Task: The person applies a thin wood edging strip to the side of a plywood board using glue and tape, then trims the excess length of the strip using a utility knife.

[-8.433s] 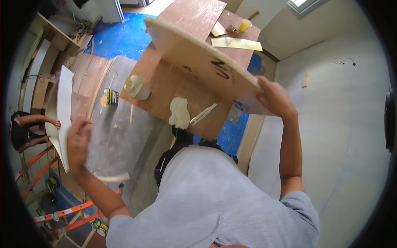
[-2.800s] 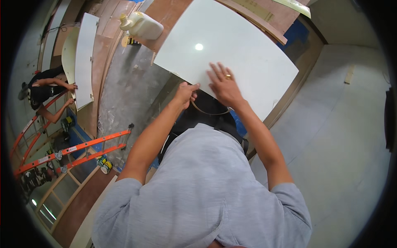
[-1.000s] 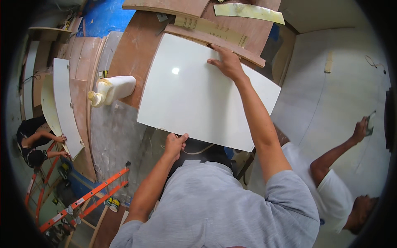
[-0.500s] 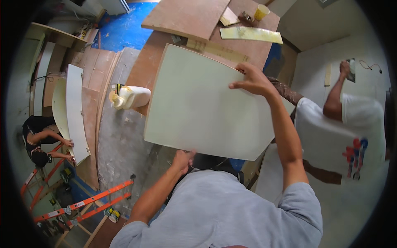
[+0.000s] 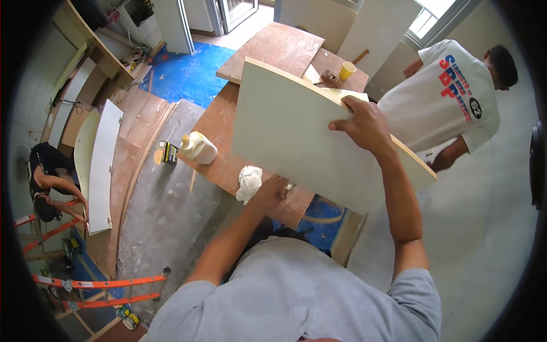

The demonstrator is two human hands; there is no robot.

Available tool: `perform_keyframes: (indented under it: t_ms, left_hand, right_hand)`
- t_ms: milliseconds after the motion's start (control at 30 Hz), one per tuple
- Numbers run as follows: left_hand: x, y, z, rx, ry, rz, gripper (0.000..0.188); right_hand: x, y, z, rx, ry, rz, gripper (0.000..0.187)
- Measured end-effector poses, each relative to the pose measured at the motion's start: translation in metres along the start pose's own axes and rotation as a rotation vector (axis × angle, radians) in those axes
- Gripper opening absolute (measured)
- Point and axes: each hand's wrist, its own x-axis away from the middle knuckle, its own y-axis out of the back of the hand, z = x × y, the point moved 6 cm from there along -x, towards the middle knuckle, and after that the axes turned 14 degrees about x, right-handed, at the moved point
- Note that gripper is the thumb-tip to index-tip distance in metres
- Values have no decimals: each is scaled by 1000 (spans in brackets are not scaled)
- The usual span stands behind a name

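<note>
A large pale panel (image 5: 296, 122) stands tilted over the plywood worktable (image 5: 213, 125), its light wooden edge facing up and away. My right hand (image 5: 364, 125) is closed over that top edge, thumb on the pale face and fingers behind it. At the panel's lower edge, my left hand (image 5: 271, 196) is curled and slightly blurred. A small shiny metal piece (image 5: 289, 186) shows beside its fingers; whether the hand holds it is unclear. Close by on the table lie a crumpled white cloth (image 5: 249, 183) and a white plastic jug (image 5: 200, 149).
A yellow cup (image 5: 347, 70) and a plywood sheet (image 5: 273, 54) are on the table's far side. A tin (image 5: 166, 153) stands left of the jug. Orange ladders (image 5: 108, 282) lie lower left. One person (image 5: 456, 80) stands at right; another (image 5: 51, 176) handles a white panel (image 5: 102, 171) at left.
The panel has tipped up, showing its wooden edge, and shifted right with my right hand. My left hand has moved up and right. The person at right has moved farther away.
</note>
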Motion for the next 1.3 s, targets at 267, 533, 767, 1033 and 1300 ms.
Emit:
perform_keyframes:
  t_ms: [267,533,767,1033,1300]
  left_hand:
    - [-62,42,4,-9,49,-319,14]
    - [-105,63,1,57,-124,-333,11]
    - [29,-53,-14,-583,52,-253,14]
    - [82,-187,-160,-860,-766,-163,44]
    - [41,-238,-151,-846,-875,-332,67]
  right_hand:
    - [-6,-43,3,11,36,-80,67]
    - [-5,-48,28,32,102,-104,67]
    - [-7,-58,22,74,98,-155,63]
    - [-6,-63,22,59,96,-230,55]
    - [4,-66,26,-78,4,-201,50]
